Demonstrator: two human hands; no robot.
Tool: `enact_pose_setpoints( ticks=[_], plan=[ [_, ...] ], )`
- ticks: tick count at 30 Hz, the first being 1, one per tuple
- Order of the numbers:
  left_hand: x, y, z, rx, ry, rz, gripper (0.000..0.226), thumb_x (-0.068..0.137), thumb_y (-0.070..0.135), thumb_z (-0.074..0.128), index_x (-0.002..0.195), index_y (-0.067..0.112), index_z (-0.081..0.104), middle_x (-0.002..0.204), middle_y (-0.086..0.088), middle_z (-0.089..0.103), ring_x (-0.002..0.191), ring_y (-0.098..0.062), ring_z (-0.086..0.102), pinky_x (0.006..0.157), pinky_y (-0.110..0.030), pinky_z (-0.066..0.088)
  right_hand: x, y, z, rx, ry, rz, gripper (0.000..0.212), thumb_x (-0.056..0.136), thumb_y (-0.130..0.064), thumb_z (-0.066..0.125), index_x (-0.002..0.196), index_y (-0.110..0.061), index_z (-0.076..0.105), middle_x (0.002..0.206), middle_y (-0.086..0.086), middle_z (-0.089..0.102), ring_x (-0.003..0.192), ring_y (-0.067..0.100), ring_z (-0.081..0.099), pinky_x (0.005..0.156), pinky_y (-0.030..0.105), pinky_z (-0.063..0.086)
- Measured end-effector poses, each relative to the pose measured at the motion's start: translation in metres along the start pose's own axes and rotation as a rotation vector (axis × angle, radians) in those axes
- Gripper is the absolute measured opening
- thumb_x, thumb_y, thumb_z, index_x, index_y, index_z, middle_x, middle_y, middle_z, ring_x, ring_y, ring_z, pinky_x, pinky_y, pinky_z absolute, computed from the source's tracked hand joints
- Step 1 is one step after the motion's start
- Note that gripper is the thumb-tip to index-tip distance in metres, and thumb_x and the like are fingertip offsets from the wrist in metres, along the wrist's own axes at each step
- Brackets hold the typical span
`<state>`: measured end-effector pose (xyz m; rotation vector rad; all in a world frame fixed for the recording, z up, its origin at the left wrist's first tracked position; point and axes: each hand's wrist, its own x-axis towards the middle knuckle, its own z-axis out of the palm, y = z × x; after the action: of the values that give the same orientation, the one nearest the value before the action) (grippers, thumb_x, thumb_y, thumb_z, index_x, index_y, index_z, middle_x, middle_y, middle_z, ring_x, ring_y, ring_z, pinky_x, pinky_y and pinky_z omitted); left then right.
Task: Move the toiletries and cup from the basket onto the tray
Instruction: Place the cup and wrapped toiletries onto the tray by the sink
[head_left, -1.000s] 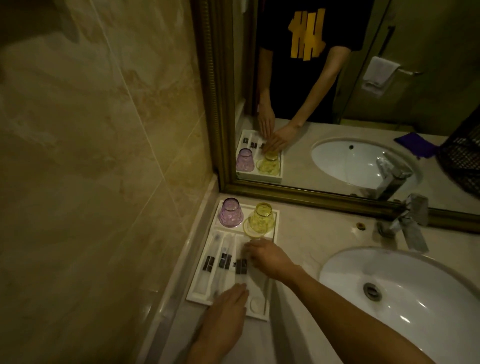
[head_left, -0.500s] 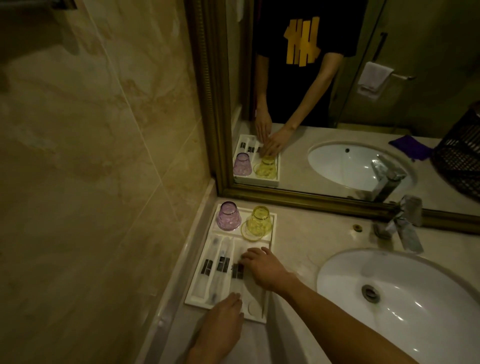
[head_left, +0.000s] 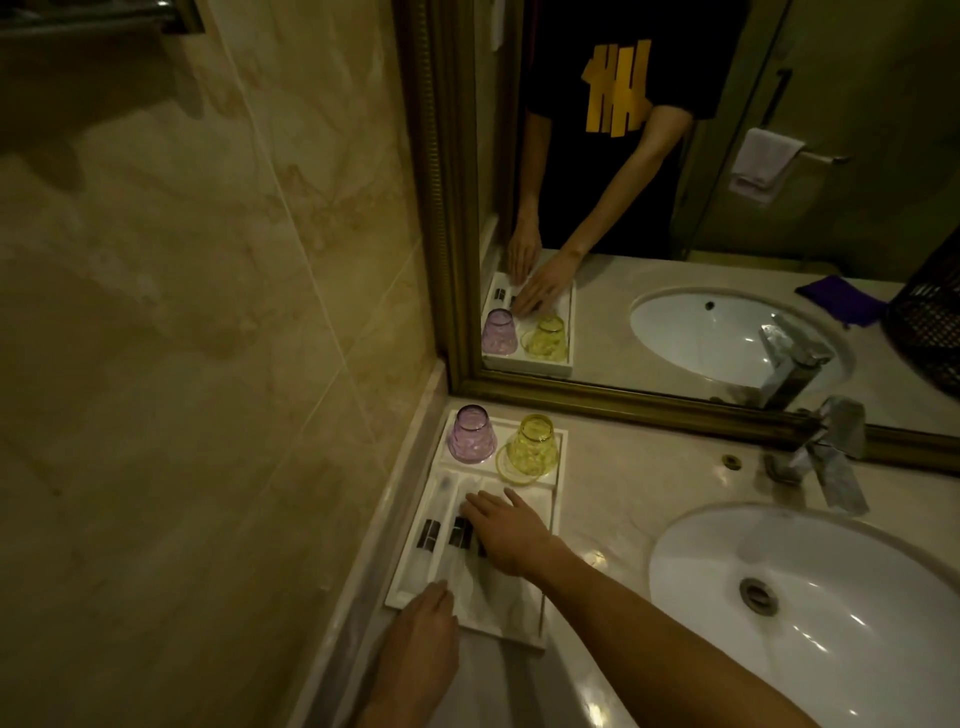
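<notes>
A white tray (head_left: 555, 499) with squared edges sits on the glossy marble counter (head_left: 613, 499), jammed into the corner where the tiled wall meets the gilt mirror frame (head_left: 623, 402). At its 12 o'clock end two faceted glass cups stand upside down, the purple cup (head_left: 471, 435) at 11 and the yellow cup (head_left: 532, 444) at 1, close together; the yellow one rests on a thin yellow ring. Below them, long clear sachets (head_left: 428, 535) with dark bands lie side by side in narrow slots. The right hand (head_left: 506, 535) lies flat over them, fingers loosely spread, gripping nothing, and hides most of the third sachet. The left hand (head_left: 423, 631) rests at the tray's 6 o'clock edge, fingers together, its tips on crinkled wrapping. The counter is open only toward 3 o'clock, up to the smooth white basin (head_left: 810, 613). The black mesh basket (head_left: 930, 332) shows only in the mirror, cut off by the frame, its contents unreadable.
</notes>
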<state>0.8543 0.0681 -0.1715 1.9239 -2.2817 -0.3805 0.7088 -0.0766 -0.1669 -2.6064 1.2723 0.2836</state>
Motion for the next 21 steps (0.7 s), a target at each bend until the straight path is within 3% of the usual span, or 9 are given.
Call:
enact_pose_setpoints(
  ticks=[5, 11, 15, 17, 19, 21],
  plan=[
    [-0.001, -0.003, 0.005, -0.012, -0.027, -0.003, 0.055, 0.019, 0.030, 0.095, 0.070, 0.017, 0.080, 0.083, 0.005, 0.078, 0.071, -0.002, 0.072, 0.059, -0.014, 0.053, 0.002, -0.004, 0.004, -0.025, -0.051, 0.030, 0.067, 0.102, -0.022, 0.047, 0.160, -0.011, 0.014, 0.169, 0.010, 0.011, 0.155, 0.025, 0.014, 0.125, 0.045, 0.007],
    [-0.002, -0.002, -0.003, -0.027, 0.011, 0.019, 0.058, 0.012, 0.028, 0.095, 0.067, 0.016, 0.080, 0.081, 0.003, 0.078, 0.069, -0.002, 0.072, 0.056, -0.014, 0.052, 0.004, -0.006, 0.005, -0.014, -0.053, 0.060, 0.072, 0.099, -0.020, 0.054, 0.159, -0.012, 0.015, 0.169, 0.009, 0.011, 0.156, 0.027, 0.008, 0.125, 0.046, 0.009],
    [-0.002, -0.001, -0.004, -0.007, 0.001, 0.031, 0.051, 0.022, 0.032, 0.096, 0.068, 0.015, 0.080, 0.082, 0.004, 0.077, 0.072, -0.004, 0.072, 0.059, -0.015, 0.054, -0.007, 0.005, -0.003, 0.161, 0.120, 0.122, 0.069, 0.093, -0.012, 0.058, 0.156, -0.012, 0.029, 0.165, 0.009, 0.027, 0.152, 0.029, 0.022, 0.123, 0.044, 0.018],
    [-0.002, -0.008, 0.004, -0.014, 0.015, 0.013, 0.044, 0.039, 0.030, 0.093, 0.079, 0.017, 0.080, 0.094, 0.003, 0.077, 0.082, -0.008, 0.073, 0.066, -0.019, 0.057, -0.019, 0.021, -0.010, 0.242, 0.262, 0.221, 0.061, 0.088, -0.005, 0.058, 0.147, -0.011, 0.046, 0.153, 0.011, 0.047, 0.140, 0.030, 0.043, 0.117, 0.041, 0.030],
    [0.000, -0.011, 0.007, -0.012, 0.059, -0.014, 0.040, 0.051, 0.027, 0.089, 0.088, 0.017, 0.079, 0.102, 0.000, 0.075, 0.089, -0.013, 0.073, 0.071, -0.025, 0.059, -0.033, 0.044, -0.008, 0.272, 0.384, 0.299, 0.052, 0.076, -0.002, 0.061, 0.127, -0.012, 0.064, 0.127, 0.012, 0.066, 0.116, 0.032, 0.061, 0.101, 0.040, 0.046],
    [0.005, -0.006, 0.005, -0.015, 0.070, -0.026, 0.041, 0.054, 0.024, 0.088, 0.093, 0.014, 0.079, 0.105, -0.003, 0.075, 0.092, -0.016, 0.072, 0.076, -0.029, 0.059, -0.045, 0.065, -0.002, 0.255, 0.428, 0.340, 0.043, 0.066, -0.001, 0.063, 0.107, -0.013, 0.073, 0.103, 0.011, 0.074, 0.097, 0.033, 0.067, 0.087, 0.038, 0.051]
  ],
)
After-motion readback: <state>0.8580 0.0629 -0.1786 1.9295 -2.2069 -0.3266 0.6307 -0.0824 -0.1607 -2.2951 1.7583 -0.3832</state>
